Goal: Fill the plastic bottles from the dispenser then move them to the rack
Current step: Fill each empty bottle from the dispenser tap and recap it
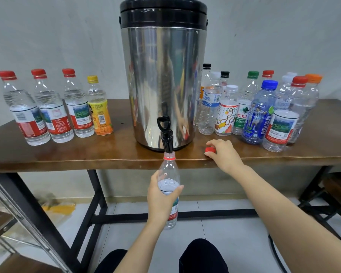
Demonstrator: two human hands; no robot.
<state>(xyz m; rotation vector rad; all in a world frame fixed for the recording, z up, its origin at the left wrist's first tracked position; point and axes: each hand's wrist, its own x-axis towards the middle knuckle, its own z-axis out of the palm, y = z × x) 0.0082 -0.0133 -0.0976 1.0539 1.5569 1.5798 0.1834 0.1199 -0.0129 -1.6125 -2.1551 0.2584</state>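
Left hand (161,200): low in the middle of the frame, with fingers and thumb wrapped round the bottle (169,168).
Bottle: open and upright, just in front of the tabletop (87,154) edge, with its mouth right at the tip of the tap (167,141). I cannot tell how much water is in it.
Doing it well: hold the bottle straight, with its mouth right under the tap, so no water runs down the outside. Grip it firmly, because it should get heavier. Stop a little below the top.
Right hand (225,154): right of the middle, at the tabletop edge, with fingers pinching the red cap (210,150).
Cap: it sits on the tabletop near the tap. I think that hand must let go of it to work the lever (162,121).
Lever: black, just above the tap. I see no water running.
Dispenser (163,75): a big shiny can with a black lid, in the top middle.
Left bottles (53,107): four with caps on, in a row at the left. They look full and are well out of the way.
Right bottles (260,113): a crowd with caps on, at the right. They look empty. They stand near the right hand, so a quick swing could knock them over.
Rack: I see none for sure. A metal frame (12,203) at the lower left might be one.
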